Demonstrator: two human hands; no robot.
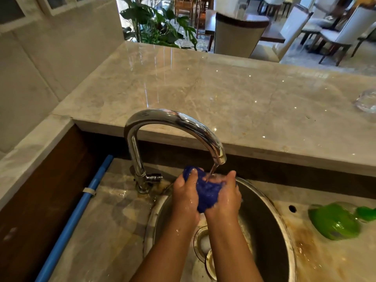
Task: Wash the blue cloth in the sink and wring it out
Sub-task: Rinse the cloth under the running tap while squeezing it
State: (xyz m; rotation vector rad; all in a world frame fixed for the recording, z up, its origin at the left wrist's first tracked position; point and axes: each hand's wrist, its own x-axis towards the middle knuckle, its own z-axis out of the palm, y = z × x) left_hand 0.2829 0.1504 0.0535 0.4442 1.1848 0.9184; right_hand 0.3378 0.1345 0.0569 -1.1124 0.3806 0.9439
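A bunched-up blue cloth (205,192) is squeezed between both my hands above the round steel sink (270,216). My left hand (186,195) grips its left side, fingers curled over the top. My right hand (225,197) cups and grips its right side. A thin stream of water runs from the chrome tap (175,123) onto the cloth and my wet fingers. Most of the cloth is hidden between my palms.
The sink drain (203,241) lies below my wrists. A green plastic object (335,220) rests on the stained wet counter at the right. A blue pipe (75,218) runs along the left. A raised marble ledge (203,92) holds a glass item (366,100) at far right.
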